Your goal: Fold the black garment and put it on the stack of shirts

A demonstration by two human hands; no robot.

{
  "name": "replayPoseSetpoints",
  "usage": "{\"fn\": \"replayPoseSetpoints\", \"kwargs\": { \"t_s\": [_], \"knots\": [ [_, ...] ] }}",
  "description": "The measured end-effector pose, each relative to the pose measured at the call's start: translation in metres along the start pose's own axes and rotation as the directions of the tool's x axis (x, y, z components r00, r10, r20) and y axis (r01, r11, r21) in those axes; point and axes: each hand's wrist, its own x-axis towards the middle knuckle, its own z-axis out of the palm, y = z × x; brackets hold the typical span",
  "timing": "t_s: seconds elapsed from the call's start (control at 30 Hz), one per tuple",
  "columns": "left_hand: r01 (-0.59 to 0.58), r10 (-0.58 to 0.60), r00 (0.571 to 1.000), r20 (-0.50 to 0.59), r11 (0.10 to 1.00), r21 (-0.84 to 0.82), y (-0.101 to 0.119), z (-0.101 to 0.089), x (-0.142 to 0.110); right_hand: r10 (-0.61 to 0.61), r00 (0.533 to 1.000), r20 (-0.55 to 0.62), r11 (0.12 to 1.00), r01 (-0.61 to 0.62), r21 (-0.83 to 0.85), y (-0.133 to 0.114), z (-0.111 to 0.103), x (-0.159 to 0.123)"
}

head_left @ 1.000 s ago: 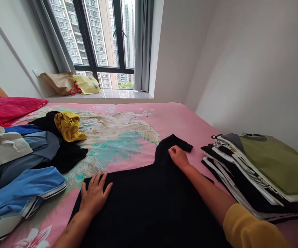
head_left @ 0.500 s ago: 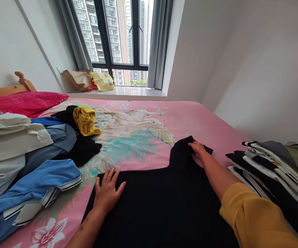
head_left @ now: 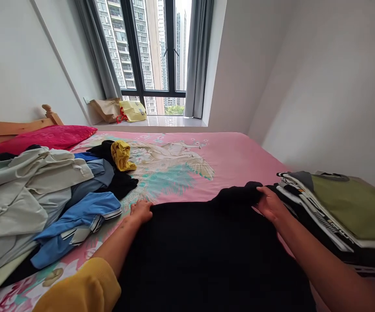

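A black garment [head_left: 207, 251] lies spread across the near part of the bed, its lower end running out of view. My left hand [head_left: 141, 211] is closed on its far left corner, fingers curled over the edge. At the far right, my right hand [head_left: 269, 203] pinches the bunched part of the same garment, which looks like a sleeve. The cloth between my hands hangs fairly straight along its far edge.
Loose clothes [head_left: 21, 190] are heaped on the left, with a blue shirt [head_left: 86, 216] nearest my left arm. A folded stack [head_left: 346, 203] stands on the right. Beyond lie a red pillow [head_left: 53, 138], the pink bedsheet [head_left: 233, 151] and bags [head_left: 132, 111] on the sill.
My left hand has gone from lying flat on the garment to gripping its corner. My right hand has shifted right and nearer, and the sleeve part has folded down. The view has tilted and turned slightly.
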Motion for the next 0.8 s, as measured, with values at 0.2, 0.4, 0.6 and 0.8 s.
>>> {"fn": "replayPoseSetpoints", "kwargs": {
  "t_s": [0.2, 0.4, 0.6, 0.8],
  "knots": [
    [-0.193, 0.19, 0.967, -0.172, 0.981, 0.001, -0.01, -0.024, -0.065, -0.168, 0.986, 0.022, 0.98, 0.165, 0.116, -0.01, -0.048, -0.091],
    [-0.385, 0.369, 0.907, -0.202, 0.922, -0.045, -0.027, 0.015, -0.14, 0.113, 0.978, -0.177, 0.992, -0.102, 0.071, 0.042, -0.104, -0.156],
    [-0.376, 0.357, 0.917, -0.178, 0.922, -0.092, -0.032, 0.029, -0.146, 0.193, 0.948, -0.252, 0.98, -0.197, 0.013, 0.067, -0.112, -0.154],
    [-0.332, 0.29, 0.936, -0.198, 0.915, -0.23, -0.044, 0.039, -0.153, 0.102, 0.97, -0.219, 0.994, -0.088, 0.071, 0.059, -0.128, -0.174]
  ]
}}
